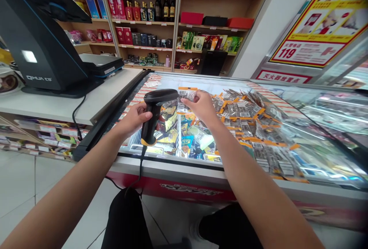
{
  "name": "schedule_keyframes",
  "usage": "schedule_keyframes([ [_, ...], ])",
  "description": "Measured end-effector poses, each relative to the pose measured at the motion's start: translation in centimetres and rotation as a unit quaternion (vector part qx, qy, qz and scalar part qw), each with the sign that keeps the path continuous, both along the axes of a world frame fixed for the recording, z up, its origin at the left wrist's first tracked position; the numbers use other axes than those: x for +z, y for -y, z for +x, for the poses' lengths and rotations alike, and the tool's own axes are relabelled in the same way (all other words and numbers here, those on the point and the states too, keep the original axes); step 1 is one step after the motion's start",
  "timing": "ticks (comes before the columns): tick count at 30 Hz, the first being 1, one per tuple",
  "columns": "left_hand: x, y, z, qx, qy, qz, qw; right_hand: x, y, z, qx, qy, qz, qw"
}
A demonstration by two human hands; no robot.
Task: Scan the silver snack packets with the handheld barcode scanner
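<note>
Head-camera view over a glass-topped chest freezer (184,164) in a shop: a black handheld barcode scanner with an orange-trimmed base (156,114) is gripped by the left hand (135,118), fingers closed round its handle, while a small clear packet with a white barcode label (186,96) is pinched between thumb and fingertips of the right hand (202,107). Both are held just above the freezer's sliding lid, the packet directly in front of the scanner's head. Many similar orange-tagged packets (247,118) are heaped on the glass to the right of the hands; wrapped ice creams are seen under the glass below them.

A missed read is judged the main risk, since the label is held very close to the scanner window and glare from the lid could be picked up. The black cord (140,168) hanging over the freezer's front edge could also be snagged if the scanner is swung wide.

Both forearms are stretched forward and slightly inward, the left wrist cocked so the scanner points right, the right wrist bent down. A black point-of-sale terminal (43,49) is stood on the white counter to the left of the freezer.
</note>
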State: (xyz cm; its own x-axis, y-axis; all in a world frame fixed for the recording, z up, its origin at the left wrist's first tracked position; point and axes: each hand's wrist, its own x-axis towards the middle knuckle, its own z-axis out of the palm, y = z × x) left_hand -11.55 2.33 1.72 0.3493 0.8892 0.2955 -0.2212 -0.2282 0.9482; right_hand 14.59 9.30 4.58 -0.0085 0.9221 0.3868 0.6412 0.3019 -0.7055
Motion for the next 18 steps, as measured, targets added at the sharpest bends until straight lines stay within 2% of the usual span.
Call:
schedule_keyframes([
  [7,-0.39,-0.12,-0.18,-0.027,-0.022,0.005,0.999,-0.07,0.27,-0.45,-0.003,0.009,-0.008,1.0],
  [13,-0.04,0.01,0.0,-0.021,-0.024,0.011,0.999,0.16,0.25,-0.3,-0.011,0.017,-0.017,1.0],
  [18,0.13,-0.18,0.21,0.04,-0.012,0.008,0.999,-0.21,0.59,-0.71,0.01,0.028,-0.115,0.993],
])
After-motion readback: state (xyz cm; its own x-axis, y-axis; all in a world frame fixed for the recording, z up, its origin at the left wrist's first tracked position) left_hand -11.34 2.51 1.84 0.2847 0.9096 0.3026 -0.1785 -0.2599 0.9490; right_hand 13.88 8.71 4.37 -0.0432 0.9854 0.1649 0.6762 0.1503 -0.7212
